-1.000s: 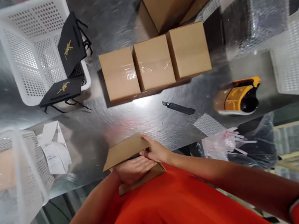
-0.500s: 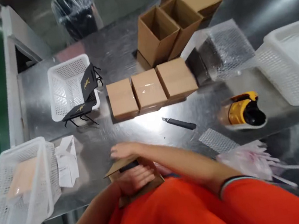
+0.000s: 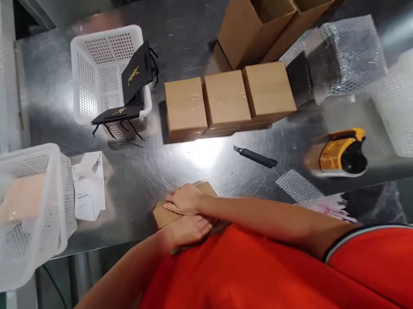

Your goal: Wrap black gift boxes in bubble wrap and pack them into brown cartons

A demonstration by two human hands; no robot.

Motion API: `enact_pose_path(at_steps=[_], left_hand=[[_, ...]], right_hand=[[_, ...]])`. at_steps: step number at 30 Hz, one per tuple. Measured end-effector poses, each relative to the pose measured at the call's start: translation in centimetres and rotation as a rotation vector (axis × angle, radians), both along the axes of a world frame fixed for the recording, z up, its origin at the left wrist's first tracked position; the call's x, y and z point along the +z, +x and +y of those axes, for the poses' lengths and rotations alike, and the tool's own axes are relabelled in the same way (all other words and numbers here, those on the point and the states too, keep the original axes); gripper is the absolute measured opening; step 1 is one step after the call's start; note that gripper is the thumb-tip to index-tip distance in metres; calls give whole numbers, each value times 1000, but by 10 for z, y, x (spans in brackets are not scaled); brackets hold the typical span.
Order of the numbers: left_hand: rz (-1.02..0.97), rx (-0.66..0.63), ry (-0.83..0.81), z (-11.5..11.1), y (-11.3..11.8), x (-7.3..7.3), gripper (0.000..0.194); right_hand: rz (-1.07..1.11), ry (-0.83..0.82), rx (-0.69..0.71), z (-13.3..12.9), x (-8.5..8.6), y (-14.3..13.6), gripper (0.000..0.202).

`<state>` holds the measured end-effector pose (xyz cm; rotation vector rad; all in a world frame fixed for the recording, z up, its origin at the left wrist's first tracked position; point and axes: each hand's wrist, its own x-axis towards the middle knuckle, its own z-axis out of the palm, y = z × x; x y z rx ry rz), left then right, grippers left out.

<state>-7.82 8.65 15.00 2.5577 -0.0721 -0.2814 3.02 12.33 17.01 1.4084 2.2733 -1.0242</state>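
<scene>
A small cardboard box (image 3: 164, 215) is at the table's near edge, against the red shirt. My right hand (image 3: 185, 199) lies across its top, fingers bent and pressed on the cardboard. Just below it, my left hand (image 3: 189, 229) grips the near part of the box with curled fingers. The flaps are folded over and mostly covered by my hands, and the inside of the box is hidden. Beyond my hands, a black box cutter (image 3: 256, 157) rests on the metal table (image 3: 148, 179).
Three closed boxes (image 3: 226, 97) stand in a row, with tall open boxes (image 3: 255, 16) behind. Black bags (image 3: 137, 74) hang over a white basket (image 3: 105, 33). Another basket (image 3: 65, 198) and papers (image 3: 89, 188) are left. A yellow tape dispenser (image 3: 334, 155) and bubble wrap (image 3: 353, 55) lie right.
The box flaps, which stood open around a dark inside, are now folded down. My right hand has moved onto the top and both hands' fingers have curled. The head view has shifted.
</scene>
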Motion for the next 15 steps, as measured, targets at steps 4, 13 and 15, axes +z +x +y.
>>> enact_pose_path(at_steps=[4,13,15], left_hand=[[-15,171,-17,-22,-11,20,38],[105,835,230,-63,7,46,15],[-37,955,378,-66,6,39,12]], right_hand=[[-55,41,33,-9,-4,-5,54],[-134,95,21,-13,-10,-8,56],[-108,63,6,-9,-10,-5,58]])
